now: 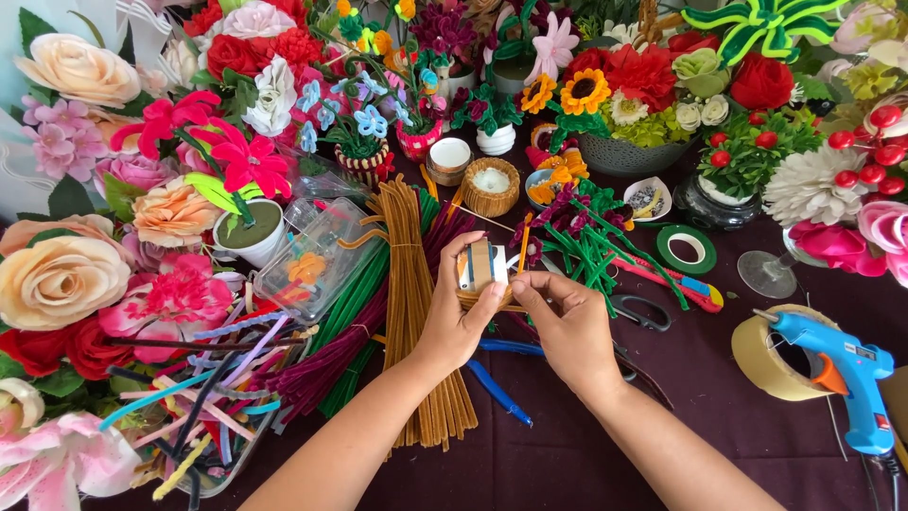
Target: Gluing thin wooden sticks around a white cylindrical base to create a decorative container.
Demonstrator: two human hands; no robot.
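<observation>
While my left hand (461,317) pinches a small flat block (478,268) upright above the counter (567,445), my right hand (567,326) closes thumb and forefinger on a brown fuzzy wire (484,299) wrapped round its lower edge. Both grips shut tight, fingers curled, nothing loose between them. Block sits mid-frame, just over the long bundle of brown fuzzy stems (416,312).

Risks as I judge them: the wire wrap looks springy, so if my right pinch slackens it could unwind off the block. Block is held by the edges only, so a twist from the right hand could tip it out of my left grip and drop it into the stem pile, where brown on brown would be hard to find. Blue-handled pliers (501,374) lie just under my wrists; an elbow shift could knock them. Scissors (643,310) sit near the right hand, blades partly hidden, cannot tell if open. Glue gun (842,374) rests well apart on a tape roll (766,360); cannot tell if hot. Wire ends may poke fingertips.
</observation>
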